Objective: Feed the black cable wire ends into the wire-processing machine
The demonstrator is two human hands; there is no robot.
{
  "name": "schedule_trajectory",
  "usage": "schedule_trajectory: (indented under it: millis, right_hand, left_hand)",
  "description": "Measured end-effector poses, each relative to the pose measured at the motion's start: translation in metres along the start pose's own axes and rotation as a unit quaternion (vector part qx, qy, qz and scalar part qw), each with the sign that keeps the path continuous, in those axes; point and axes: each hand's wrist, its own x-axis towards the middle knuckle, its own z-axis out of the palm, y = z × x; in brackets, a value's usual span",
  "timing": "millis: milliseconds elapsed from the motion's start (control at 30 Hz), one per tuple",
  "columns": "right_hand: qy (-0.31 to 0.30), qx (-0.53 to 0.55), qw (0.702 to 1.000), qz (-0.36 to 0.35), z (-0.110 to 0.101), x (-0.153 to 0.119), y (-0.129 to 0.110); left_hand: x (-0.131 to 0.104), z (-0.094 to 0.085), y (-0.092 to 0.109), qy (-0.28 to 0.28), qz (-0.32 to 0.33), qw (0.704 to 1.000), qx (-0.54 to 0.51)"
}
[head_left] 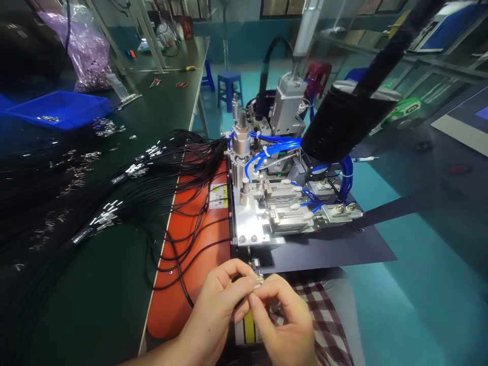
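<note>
Both hands (223, 295) pinch a small piece (260, 279), perhaps a terminal, near the metal machine (246, 218).

A dark green table (110, 310) with a pale edge runs along the left, carrying a blue tray (72, 119) with small metal pieces inside, and more loose metal pieces (104, 127) scattered just beside it. Bundles of black cables (125, 190) with silvery ends spread over the tabletop. Toward the back lie red-handled pliers (155, 82), a red tool (182, 84) and a yellow one (190, 68). Against the table's edge sits an orange-red panel (163, 315), crossed by loose cable strands, a yellow-and-white label (218, 196) flat near its right side. On the turquoise floor (400, 325) stands a blue stool (230, 85)
</note>
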Motion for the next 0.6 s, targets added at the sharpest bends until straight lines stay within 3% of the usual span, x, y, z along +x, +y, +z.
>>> schedule_trajectory:
  millis: [100,233,600]
  right_hand:
    - [-0.046,0.01,0.998,0.049,-0.015,0.009,-0.002]
    - [-0.044,0.055,0.991,0.114,-0.029,0.019,-0.006]
    - [-0.053,0.106,0.98,0.161,-0.022,0.019,-0.003]
  left_hand:
    - [0.001,-0.001,0.001,-0.002,-0.005,0.999,0.037]
    - [0.002,0.0,0.003,-0.011,-0.012,0.997,0.075]
    - [0.001,0.0,-0.001,-0.021,0.006,0.996,0.088]
